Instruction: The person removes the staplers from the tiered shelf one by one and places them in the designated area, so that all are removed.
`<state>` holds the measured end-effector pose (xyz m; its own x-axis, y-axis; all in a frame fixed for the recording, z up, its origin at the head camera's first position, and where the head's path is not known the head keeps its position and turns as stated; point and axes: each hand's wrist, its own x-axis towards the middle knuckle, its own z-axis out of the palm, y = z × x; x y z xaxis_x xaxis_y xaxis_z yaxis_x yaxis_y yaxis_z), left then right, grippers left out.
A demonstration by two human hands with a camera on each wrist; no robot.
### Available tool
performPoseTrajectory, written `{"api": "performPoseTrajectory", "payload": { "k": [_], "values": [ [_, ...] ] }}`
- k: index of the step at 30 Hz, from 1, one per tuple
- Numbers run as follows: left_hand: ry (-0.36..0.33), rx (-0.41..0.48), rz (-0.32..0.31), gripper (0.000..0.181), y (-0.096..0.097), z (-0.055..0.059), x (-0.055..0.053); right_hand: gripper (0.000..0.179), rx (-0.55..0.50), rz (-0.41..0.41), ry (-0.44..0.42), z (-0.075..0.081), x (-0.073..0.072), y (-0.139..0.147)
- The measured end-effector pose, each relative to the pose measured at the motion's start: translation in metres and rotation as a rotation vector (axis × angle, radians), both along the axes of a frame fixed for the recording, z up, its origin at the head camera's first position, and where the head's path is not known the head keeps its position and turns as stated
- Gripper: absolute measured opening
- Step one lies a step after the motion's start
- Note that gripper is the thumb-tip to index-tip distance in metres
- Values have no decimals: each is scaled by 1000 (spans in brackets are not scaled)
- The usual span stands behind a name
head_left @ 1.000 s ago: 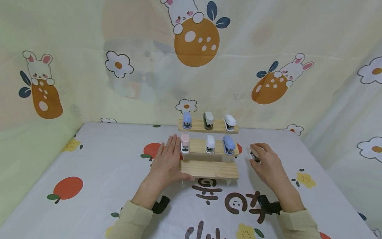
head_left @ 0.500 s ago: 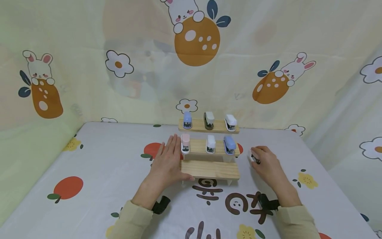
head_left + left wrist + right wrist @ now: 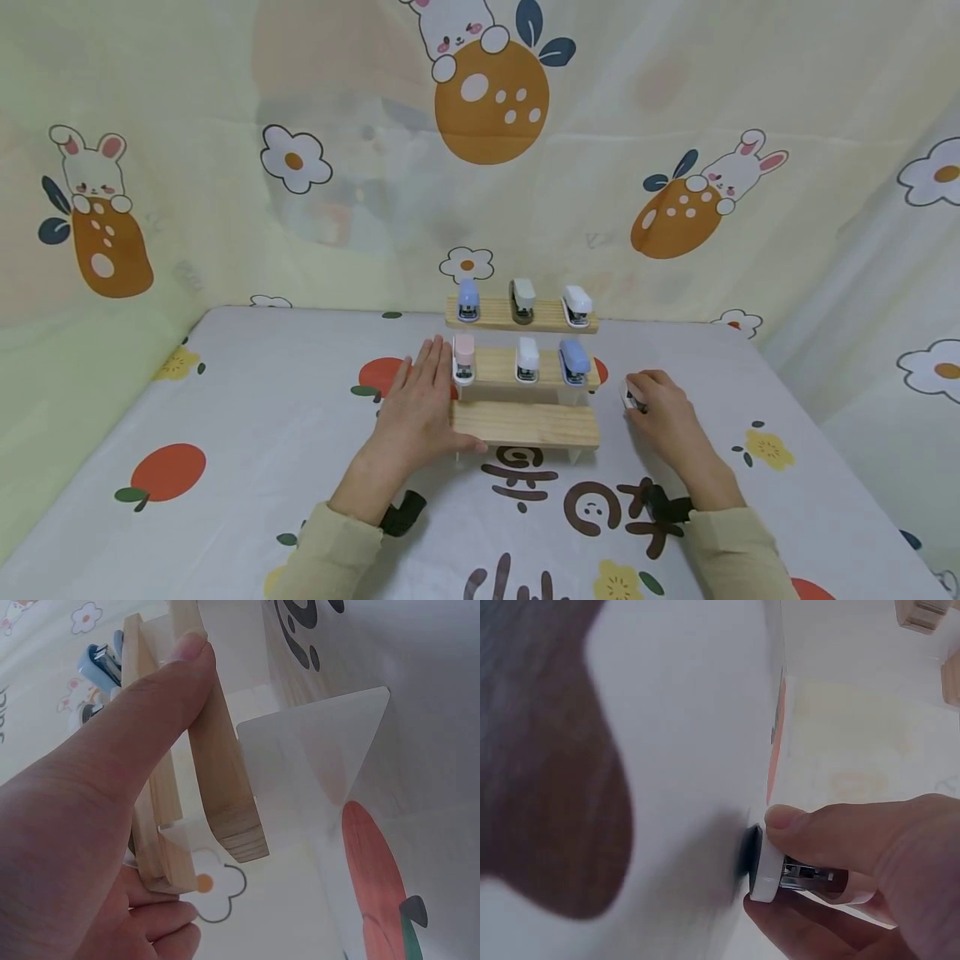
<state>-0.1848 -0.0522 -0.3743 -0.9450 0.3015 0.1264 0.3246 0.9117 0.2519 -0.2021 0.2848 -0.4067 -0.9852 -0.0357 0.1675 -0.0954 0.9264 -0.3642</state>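
My right hand [image 3: 669,425] pinches a small white stapler [image 3: 630,397] beside the stand's right end. In the right wrist view, thumb and fingers grip the stapler [image 3: 768,870] close over the tabletop, its metal part showing between them. My left hand [image 3: 412,425] lies along the left end of a three-step wooden stand with straight fingers. Its thumb touches the front edge of the lowest shelf [image 3: 536,425], which bears nothing. On the middle shelf stand a pink stapler [image 3: 464,357], a white stapler [image 3: 527,358] and a blue stapler [image 3: 575,360].
The top shelf [image 3: 491,315] carries a blue stapler [image 3: 468,300], a grey-green stapler [image 3: 523,300] and a white stapler [image 3: 577,305]. Clear plastic legs [image 3: 315,750] support the planks. A printed cloth [image 3: 247,400] covers the table, and a patterned curtain [image 3: 360,225] hangs behind.
My right hand has shifted slightly toward me with the stapler in its fingers. The left hand stays at the stand, and the staplers on the shelves have not moved.
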Motion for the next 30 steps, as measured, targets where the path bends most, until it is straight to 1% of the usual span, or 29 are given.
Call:
{"api": "performPoseTrajectory", "payload": {
  "k": [9, 14, 25, 30],
  "values": [
    [-4, -14, 4, 141, 0, 0, 0, 53, -2, 24, -22, 0, 3, 1],
    [-2, -10, 5, 141, 0, 0, 0, 52, -16, 6, -17, -3, 1, 0],
    [1, -6, 6, 142, 0, 0, -1, 56, -13, -17, -67, -2, 3, 0],
    [-1, 3, 6, 143, 0, -1, -2, 53, -21, 15, -34, -1, 4, 2]
  ]
}}
